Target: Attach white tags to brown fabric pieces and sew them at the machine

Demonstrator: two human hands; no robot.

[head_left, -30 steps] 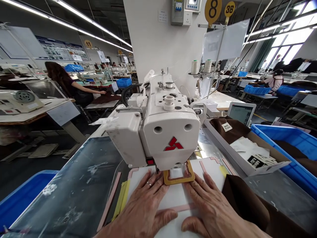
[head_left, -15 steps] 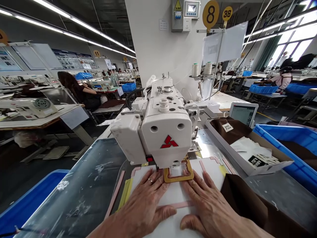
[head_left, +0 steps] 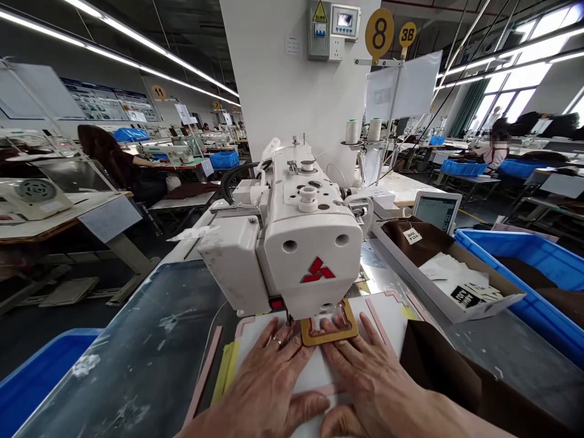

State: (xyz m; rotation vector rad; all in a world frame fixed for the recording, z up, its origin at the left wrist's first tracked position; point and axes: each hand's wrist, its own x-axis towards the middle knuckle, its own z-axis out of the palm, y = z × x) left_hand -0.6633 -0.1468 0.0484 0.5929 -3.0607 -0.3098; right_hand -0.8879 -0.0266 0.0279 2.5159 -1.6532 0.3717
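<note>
Both hands lie palm down on a white sheet [head_left: 314, 369] with pink and yellow tape strips, under the head of a white sewing machine [head_left: 314, 243]. My left hand [head_left: 276, 371], a ring on one finger, rests left of a yellow frame [head_left: 329, 336] with its fingers apart. My right hand [head_left: 360, 371] is spread against the frame's lower right side, one fingertip reaching inside its opening. Neither hand grips anything. Brown fabric [head_left: 438, 359] lies beside my right forearm.
At the right, a box [head_left: 456, 313] holds brown fabric and white labels, beside a blue bin [head_left: 542, 249] and a tablet [head_left: 437, 210]. Another blue bin [head_left: 50, 365] stands at the lower left. Other people sit at machines in the background.
My right hand has shifted left, closer to my left hand, and one finger now reaches into the yellow frame. The camera view has turned slightly right.
</note>
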